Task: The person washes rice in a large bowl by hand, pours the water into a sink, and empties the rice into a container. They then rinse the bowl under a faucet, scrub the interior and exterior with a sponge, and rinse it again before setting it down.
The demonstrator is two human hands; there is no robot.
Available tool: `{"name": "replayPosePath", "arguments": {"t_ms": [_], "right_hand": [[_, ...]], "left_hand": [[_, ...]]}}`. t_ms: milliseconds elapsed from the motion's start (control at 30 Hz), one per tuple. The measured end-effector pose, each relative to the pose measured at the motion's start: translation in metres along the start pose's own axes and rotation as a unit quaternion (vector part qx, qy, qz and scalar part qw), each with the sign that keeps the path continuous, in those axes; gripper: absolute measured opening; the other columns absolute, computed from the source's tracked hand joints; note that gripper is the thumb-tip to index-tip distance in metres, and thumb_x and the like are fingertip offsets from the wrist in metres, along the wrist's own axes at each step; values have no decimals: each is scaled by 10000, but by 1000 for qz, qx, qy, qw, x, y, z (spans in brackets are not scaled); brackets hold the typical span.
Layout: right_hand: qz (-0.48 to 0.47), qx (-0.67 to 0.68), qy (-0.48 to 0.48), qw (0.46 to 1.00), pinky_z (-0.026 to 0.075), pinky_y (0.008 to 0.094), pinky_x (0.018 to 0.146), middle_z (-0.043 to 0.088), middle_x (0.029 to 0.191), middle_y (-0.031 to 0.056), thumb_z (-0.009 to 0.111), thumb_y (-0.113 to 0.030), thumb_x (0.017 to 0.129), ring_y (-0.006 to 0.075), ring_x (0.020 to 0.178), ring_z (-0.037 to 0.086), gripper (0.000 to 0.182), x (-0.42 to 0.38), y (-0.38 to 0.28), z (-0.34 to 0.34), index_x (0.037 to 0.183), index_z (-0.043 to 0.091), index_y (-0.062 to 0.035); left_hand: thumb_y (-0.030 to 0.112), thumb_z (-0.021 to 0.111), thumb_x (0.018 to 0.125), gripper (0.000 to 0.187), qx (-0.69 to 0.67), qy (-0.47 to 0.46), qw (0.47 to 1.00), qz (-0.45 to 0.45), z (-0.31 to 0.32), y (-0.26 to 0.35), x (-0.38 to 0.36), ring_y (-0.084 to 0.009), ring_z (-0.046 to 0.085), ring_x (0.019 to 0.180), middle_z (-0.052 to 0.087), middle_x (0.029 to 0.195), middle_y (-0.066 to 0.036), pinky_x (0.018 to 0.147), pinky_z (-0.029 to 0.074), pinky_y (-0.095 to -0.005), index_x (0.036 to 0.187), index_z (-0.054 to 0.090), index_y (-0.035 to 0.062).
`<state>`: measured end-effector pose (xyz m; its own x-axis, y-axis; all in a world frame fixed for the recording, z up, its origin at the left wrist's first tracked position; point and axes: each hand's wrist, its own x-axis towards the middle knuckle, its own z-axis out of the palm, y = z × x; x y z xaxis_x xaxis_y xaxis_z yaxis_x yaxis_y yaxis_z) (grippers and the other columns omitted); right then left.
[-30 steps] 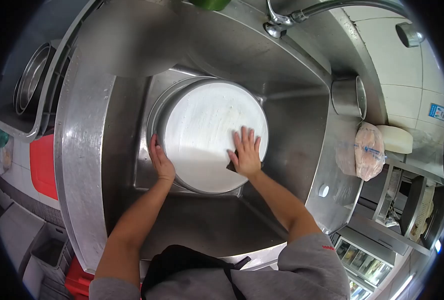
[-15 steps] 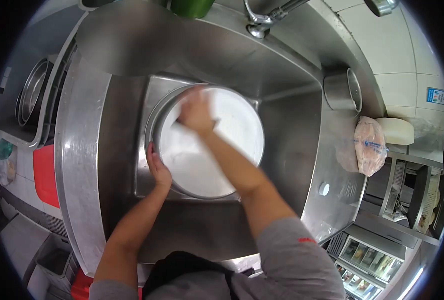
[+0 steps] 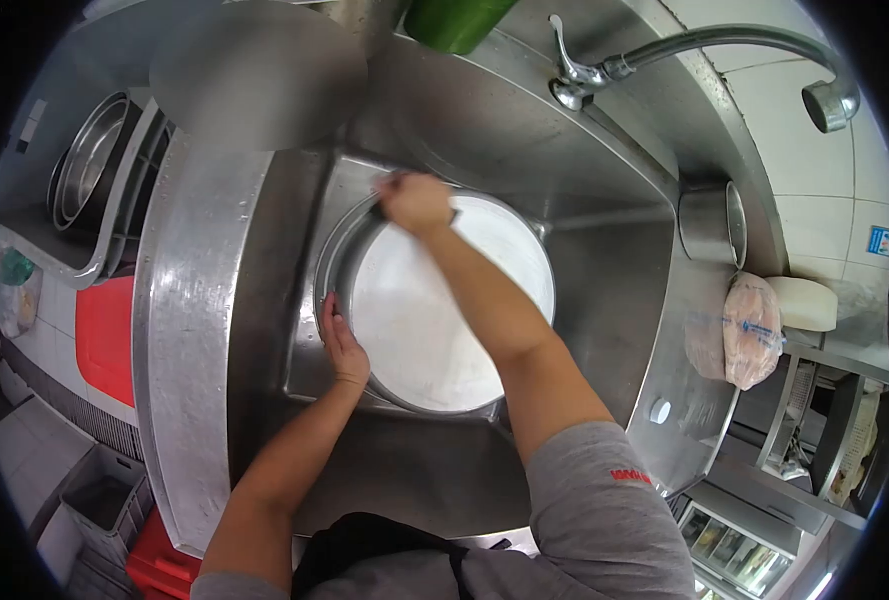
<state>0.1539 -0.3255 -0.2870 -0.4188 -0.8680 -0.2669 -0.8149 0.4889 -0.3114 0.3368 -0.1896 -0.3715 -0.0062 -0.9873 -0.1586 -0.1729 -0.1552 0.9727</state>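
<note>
A large round metal pot (image 3: 445,330) sits in the sink, its pale flat base seemingly facing up. Against the pot's left side wall rests my left hand (image 3: 343,345), its fingers stretched out along the metal. My right hand (image 3: 418,205) is over the far edge of the base, fingers curled and slightly blurred. Something dark shows at the edges of that hand, but what it is stays mostly hidden beneath the palm.
The steel sink (image 3: 595,290) surrounds the pot. Beyond its back wall are a tap (image 3: 580,80) and a green container (image 3: 455,22). On the right stand a metal pot (image 3: 705,225), a bagged pink item (image 3: 752,330) and a white cap (image 3: 660,410). A grey crate (image 3: 115,250) holds metal bowls at left.
My right hand has moved toward the far left edge of the pot's base. My left hand stays at the pot's side. The whole view has shifted, bringing more of the tap into sight.
</note>
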Motion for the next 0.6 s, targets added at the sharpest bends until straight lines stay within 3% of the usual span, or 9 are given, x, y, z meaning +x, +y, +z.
{"name": "replayPosePath", "arguments": {"t_ms": [133,167,267,333,367,467,500,533,600], "right_hand": [[349,59,89,931,380,386,860,541,1052,202,342,-494,811,336,1022,494,561,-29,138,-41,1038,562,-29],[300,-29,59,952,318,371,932,458,1170,216,295,-514,829,334,1129,404,621,-19,264,18,1147,480,-13],[403,59,5,913,268,371,968,374,1253,195,233,-518,849,310,1193,332,641,-29,243,-7,1194,430,-15],[267,-7,21,963,312,390,931,465,1176,182,267,-520,832,314,1135,405,622,20,219,5,1098,520,-18],[287,42,39,956,371,388,865,546,1053,186,325,-491,815,326,1039,487,566,-4,89,-49,998,585,-23],[-105,-243,29,964,427,494,607,635,823,108,426,-405,768,320,769,608,380,13,20,41,704,663,-115],[-166,-228,-81,956,414,482,650,639,806,93,449,-349,752,301,780,607,310,-10,-25,34,709,662,-128],[-225,-188,27,956,395,447,726,634,783,98,476,-314,720,288,783,604,264,-37,-48,53,729,657,-123],[-173,-151,-117,966,386,430,779,631,792,96,494,-299,681,274,788,603,258,-33,-55,43,765,654,-115]], "left_hand": [[254,251,900,412,26,5,1000,3,-5,3,7,-283,384,1118,415,1202,-159,962,271,-355,1193,387,-1],[258,252,898,415,34,4,999,8,-3,5,5,-287,386,1118,418,1200,-161,961,271,-357,1189,392,-3],[261,259,895,417,32,11,999,-2,-2,7,5,-293,387,1117,424,1195,-165,958,273,-361,1182,401,-6],[268,260,896,421,37,10,999,8,-3,7,6,-295,386,1117,427,1191,-167,957,273,-363,1180,403,-8],[275,261,896,425,39,11,999,13,-2,6,6,-297,386,1117,429,1188,-169,956,274,-365,1178,405,-9],[267,261,903,417,43,4,999,15,-8,1,-1,-290,385,1115,422,1191,-169,957,272,-361,1190,392,-6],[256,262,904,409,16,7,1000,21,-3,2,3,-286,385,1115,420,1192,-168,957,272,-360,1195,386,-3],[256,262,904,409,13,6,1000,27,0,3,8,-286,385,1115,420,1192,-168,957,272,-360,1195,386,-3],[235,275,903,394,7,-4,1000,9,-4,1,6,-278,382,1116,418,1190,-164,957,272,-355,1207,375,5]]}}
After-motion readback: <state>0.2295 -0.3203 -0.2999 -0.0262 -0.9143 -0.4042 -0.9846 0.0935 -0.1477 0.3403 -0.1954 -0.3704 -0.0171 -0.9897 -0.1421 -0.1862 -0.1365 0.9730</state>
